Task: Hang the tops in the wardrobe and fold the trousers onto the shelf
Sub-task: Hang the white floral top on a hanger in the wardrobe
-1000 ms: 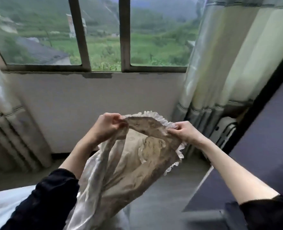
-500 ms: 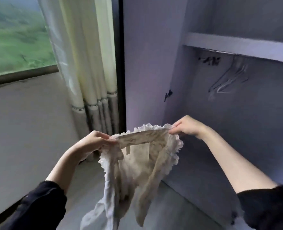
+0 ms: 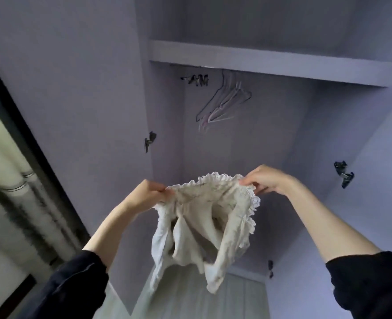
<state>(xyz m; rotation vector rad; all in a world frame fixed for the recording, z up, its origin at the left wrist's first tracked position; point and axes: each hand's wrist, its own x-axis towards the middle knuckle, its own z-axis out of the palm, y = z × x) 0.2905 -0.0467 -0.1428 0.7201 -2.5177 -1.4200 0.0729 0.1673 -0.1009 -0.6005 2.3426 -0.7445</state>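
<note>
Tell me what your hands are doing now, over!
Left hand and right hand both pinch the frilly cream top, spread open. Empty hangers on the rail above. Nothing in the way. Over.

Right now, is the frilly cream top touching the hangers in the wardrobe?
Apart. The head view shows the cream top, pinched by the left hand and right hand, well below the hangers, with bare wardrobe wall between them.

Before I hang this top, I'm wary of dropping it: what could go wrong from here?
1. Both hands, left and right, pinch the top; freeing one for a hanger may let it sag or slip.
2. The hangers hang bunched together, so pulling one may snag others.
</note>
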